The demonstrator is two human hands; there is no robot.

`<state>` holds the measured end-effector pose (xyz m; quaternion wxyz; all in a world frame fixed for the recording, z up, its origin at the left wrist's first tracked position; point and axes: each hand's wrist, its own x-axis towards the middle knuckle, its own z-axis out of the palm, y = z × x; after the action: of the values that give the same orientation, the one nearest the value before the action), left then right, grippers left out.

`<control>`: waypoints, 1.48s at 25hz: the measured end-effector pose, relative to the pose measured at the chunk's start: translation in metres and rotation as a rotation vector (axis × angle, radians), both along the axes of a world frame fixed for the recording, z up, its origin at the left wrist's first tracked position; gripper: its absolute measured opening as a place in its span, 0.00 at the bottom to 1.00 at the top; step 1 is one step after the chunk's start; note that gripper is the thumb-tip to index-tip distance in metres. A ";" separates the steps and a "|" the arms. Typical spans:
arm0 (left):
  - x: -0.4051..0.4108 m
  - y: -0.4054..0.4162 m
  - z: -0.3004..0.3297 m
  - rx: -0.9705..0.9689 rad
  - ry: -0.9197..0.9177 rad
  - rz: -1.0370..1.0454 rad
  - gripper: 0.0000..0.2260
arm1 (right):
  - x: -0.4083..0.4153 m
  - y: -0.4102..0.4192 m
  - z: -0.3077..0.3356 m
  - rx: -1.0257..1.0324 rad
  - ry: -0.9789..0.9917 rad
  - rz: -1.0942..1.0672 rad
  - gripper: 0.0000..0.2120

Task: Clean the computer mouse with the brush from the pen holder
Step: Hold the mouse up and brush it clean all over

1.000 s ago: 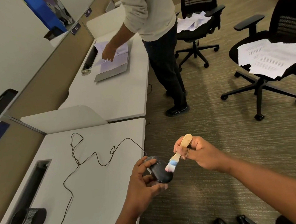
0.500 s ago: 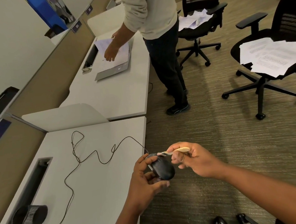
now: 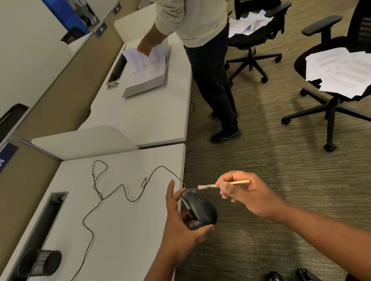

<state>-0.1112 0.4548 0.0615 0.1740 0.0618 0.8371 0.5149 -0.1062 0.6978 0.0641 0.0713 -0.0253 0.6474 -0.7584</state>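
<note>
Off the bench's (image 3: 123, 214) right edge: mouse (image 3: 200, 207) cradled in left grip (image 3: 179, 227), brush (image 3: 220, 184) pinched in right grip (image 3: 244, 193), lying crosswise, bristles on the mouse's far end.

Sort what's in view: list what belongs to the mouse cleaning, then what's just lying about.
In the job:
mouse, held in the left hand
brush, held in the right hand
mouse cable
pen holder, lying on its side

Lying about:
papers on the near chair
papers on the far chair

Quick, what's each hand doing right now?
Left hand: closed around the mouse.
Right hand: closed on the brush, bristles at the mouse's front.
</note>
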 end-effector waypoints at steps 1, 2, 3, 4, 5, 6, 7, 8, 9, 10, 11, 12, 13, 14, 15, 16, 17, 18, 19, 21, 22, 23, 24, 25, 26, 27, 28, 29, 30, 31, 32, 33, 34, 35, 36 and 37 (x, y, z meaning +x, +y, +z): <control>-0.001 -0.001 0.000 -0.018 0.011 -0.015 0.65 | -0.002 0.002 0.002 -0.011 0.010 -0.006 0.08; -0.001 -0.002 0.000 -0.040 0.022 -0.030 0.67 | -0.005 0.004 0.003 -0.015 0.013 0.000 0.07; -0.002 -0.003 0.000 -0.064 0.030 -0.046 0.68 | -0.007 0.004 0.004 -0.005 0.015 0.012 0.06; -0.002 -0.003 -0.001 -0.084 0.032 -0.064 0.69 | -0.009 0.004 0.004 0.014 0.016 0.024 0.05; -0.003 -0.003 -0.001 -0.101 0.028 -0.083 0.70 | -0.011 0.002 0.004 0.038 0.015 0.031 0.05; -0.003 -0.003 -0.002 -0.116 0.021 -0.102 0.70 | -0.012 0.000 0.003 0.058 0.013 0.039 0.04; -0.003 -0.002 -0.002 -0.128 0.013 -0.117 0.71 | -0.013 -0.002 0.003 0.081 0.018 0.051 0.03; -0.002 -0.002 -0.002 -0.132 0.010 -0.125 0.71 | -0.012 -0.004 0.002 0.108 0.030 0.065 0.02; -0.002 -0.001 -0.002 -0.130 0.013 -0.129 0.71 | -0.011 -0.006 0.001 0.136 0.047 0.076 0.05; -0.001 -0.001 -0.002 -0.127 0.024 -0.129 0.71 | -0.011 -0.006 0.000 0.159 0.057 0.086 0.07; -0.001 -0.001 -0.002 -0.127 0.035 -0.126 0.71 | -0.010 -0.006 0.000 0.171 0.059 0.091 0.08; -0.001 -0.002 -0.002 -0.131 0.042 -0.121 0.71 | -0.010 -0.004 0.000 0.172 0.053 0.095 0.08; -0.002 -0.002 -0.002 -0.137 0.044 -0.114 0.71 | -0.010 -0.003 0.000 0.168 0.044 0.106 0.08; -0.002 -0.003 -0.002 -0.140 0.044 -0.107 0.71 | -0.010 -0.001 0.000 0.170 0.034 0.126 0.08; -0.003 -0.004 -0.002 -0.138 0.044 -0.100 0.71 | -0.010 0.000 0.001 0.181 0.030 0.154 0.08; -0.004 -0.005 -0.002 -0.135 0.042 -0.093 0.71 | -0.010 0.002 0.002 0.197 0.027 0.182 0.07; -0.005 -0.007 -0.003 -0.132 0.037 -0.087 0.71 | -0.011 0.004 0.002 0.213 0.024 0.207 0.07; -0.006 -0.008 -0.005 -0.133 0.030 -0.086 0.72 | -0.012 0.006 0.002 0.227 0.020 0.225 0.06; -0.007 -0.009 -0.006 -0.137 0.025 -0.091 0.72 | -0.013 0.009 0.002 0.237 0.018 0.232 0.06; -0.009 -0.010 -0.010 -0.146 0.017 -0.103 0.73 | -0.015 0.014 0.003 0.233 0.022 0.205 0.05; -0.010 -0.011 -0.012 -0.154 0.013 -0.107 0.73 | -0.015 0.015 0.005 0.210 0.023 0.175 0.04; -0.010 -0.011 -0.013 -0.163 0.009 -0.113 0.73 | -0.015 0.014 0.006 0.175 0.018 0.146 0.03; -0.010 -0.010 -0.015 -0.172 0.009 -0.122 0.73 | -0.015 0.013 0.007 0.134 0.004 0.129 0.02; -0.010 -0.010 -0.016 -0.180 0.012 -0.131 0.73 | -0.016 0.011 0.007 0.093 -0.013 0.122 0.02; -0.010 -0.009 -0.017 -0.186 0.015 -0.136 0.73 | -0.017 0.008 0.007 0.062 -0.033 0.127 0.02; -0.010 -0.008 -0.018 -0.192 0.019 -0.139 0.73 | -0.017 0.005 0.006 0.049 -0.054 0.140 0.02; -0.010 -0.008 -0.018 -0.195 0.028 -0.142 0.73 | -0.017 0.003 0.005 0.049 -0.079 0.162 0.02; -0.010 -0.008 -0.018 -0.196 0.038 -0.141 0.73 | -0.017 0.002 0.005 0.051 -0.107 0.186 0.02; -0.010 -0.008 -0.018 -0.195 0.048 -0.136 0.73 | -0.016 0.002 0.005 0.046 -0.137 0.209 0.03; -0.011 -0.008 -0.017 -0.194 0.054 -0.128 0.73 | -0.015 0.003 0.006 0.037 -0.162 0.225 0.04; -0.010 -0.008 -0.017 -0.191 0.058 -0.121 0.73 | -0.014 0.003 0.007 0.031 -0.183 0.238 0.05; -0.010 -0.009 -0.017 -0.189 0.060 -0.114 0.73 | -0.013 0.004 0.008 0.035 -0.194 0.248 0.06; -0.010 -0.010 -0.017 -0.186 0.061 -0.109 0.73 | -0.013 0.004 0.008 0.046 -0.198 0.257 0.06; -0.010 -0.010 -0.016 -0.182 0.064 -0.104 0.73 | -0.013 0.005 0.008 0.063 -0.198 0.265 0.06; -0.010 -0.010 -0.016 -0.179 0.068 -0.102 0.73 | -0.014 0.006 0.008 0.087 -0.198 0.272 0.06; -0.011 -0.011 -0.016 -0.178 0.069 -0.100 0.73 | -0.014 0.008 0.007 0.121 -0.195 0.278 0.05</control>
<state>-0.1221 0.4441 0.0453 0.1755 0.1055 0.8809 0.4268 -0.1200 0.7053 0.0714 0.2394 -0.0368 0.6722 -0.6997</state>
